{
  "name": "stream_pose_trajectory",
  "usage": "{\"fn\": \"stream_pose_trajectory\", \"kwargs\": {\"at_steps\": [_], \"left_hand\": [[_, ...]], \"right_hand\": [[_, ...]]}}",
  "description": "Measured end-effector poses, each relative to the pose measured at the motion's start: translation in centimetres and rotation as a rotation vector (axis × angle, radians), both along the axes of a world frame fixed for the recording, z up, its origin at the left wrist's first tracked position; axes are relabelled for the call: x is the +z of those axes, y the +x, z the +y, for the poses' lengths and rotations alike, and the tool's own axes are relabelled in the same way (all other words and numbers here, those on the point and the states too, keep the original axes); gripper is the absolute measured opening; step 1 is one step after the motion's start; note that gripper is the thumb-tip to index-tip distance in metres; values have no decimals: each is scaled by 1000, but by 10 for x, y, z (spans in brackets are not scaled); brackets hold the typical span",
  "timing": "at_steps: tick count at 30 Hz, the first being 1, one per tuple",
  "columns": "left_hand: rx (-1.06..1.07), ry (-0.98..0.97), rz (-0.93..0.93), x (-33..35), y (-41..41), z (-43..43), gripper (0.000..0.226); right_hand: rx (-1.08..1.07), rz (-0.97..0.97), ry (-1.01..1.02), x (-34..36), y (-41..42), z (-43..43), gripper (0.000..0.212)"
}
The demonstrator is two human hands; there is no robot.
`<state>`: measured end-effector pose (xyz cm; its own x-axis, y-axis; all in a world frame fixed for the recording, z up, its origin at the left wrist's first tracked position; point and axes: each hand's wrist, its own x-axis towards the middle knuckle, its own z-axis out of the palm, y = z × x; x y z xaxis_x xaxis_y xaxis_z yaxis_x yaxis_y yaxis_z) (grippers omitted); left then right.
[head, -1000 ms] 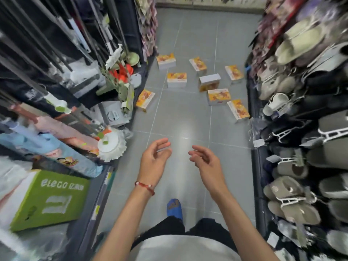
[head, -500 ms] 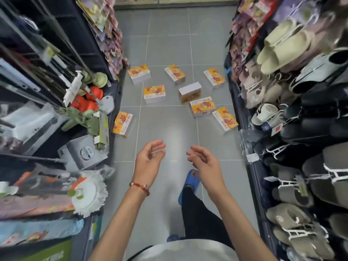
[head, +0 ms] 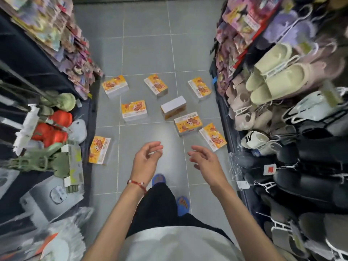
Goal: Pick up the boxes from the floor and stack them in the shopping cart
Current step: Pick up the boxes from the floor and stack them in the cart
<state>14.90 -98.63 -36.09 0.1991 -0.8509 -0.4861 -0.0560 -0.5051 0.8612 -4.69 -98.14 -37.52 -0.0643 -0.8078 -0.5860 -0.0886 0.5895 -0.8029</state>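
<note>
Both my left hand (head: pixel 147 159) and right hand (head: pixel 204 160) are empty, fingers loosely spread at mid-frame, ready for the snack boxes (head: pixel 188 123) scattered above.

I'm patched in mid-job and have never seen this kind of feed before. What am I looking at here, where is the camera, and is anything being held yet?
This is one wide-angle camera worn on a person's head, looking forward and down a shop aisle; the edges bend because of the lens. There is no machine: the left hand, with a red bracelet on its wrist, and the right hand are bare, open and empty, held out over the grey tiled floor. Eight boxes lie scattered on that floor: seven show orange printed faces, such as the one by the left shelf, and one shows a plain white face. Slippers hang on the right. No shopping cart is in view.
</note>
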Motion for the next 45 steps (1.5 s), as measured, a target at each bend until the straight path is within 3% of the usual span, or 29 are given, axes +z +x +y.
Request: {"fn": "stream_pose_trajectory", "kwargs": {"at_steps": [10, 19, 26, 37, 42, 45], "left_hand": [[-94, 142, 34, -58, 7, -210, 21], [-195, 275, 36, -122, 9, -333, 17], [-203, 440, 19, -215, -4, -364, 18], [-189, 602, -107, -386, -31, -379, 8], [-260, 648, -189, -467, -66, -376, 23], [-268, 651, -257, -515, -81, -378, 21]], "right_hand": [[-123, 100, 118, -51, -2, -183, 26], [-241, 183, 247, -104, -5, -272, 24], [-126, 255, 281, -182, -9, -319, 23], [9, 347, 344, -370, -44, -370, 27], [54, 400, 417, -461, -60, -393, 29], [98, 463, 448, -514, -77, -407, 32]]}}
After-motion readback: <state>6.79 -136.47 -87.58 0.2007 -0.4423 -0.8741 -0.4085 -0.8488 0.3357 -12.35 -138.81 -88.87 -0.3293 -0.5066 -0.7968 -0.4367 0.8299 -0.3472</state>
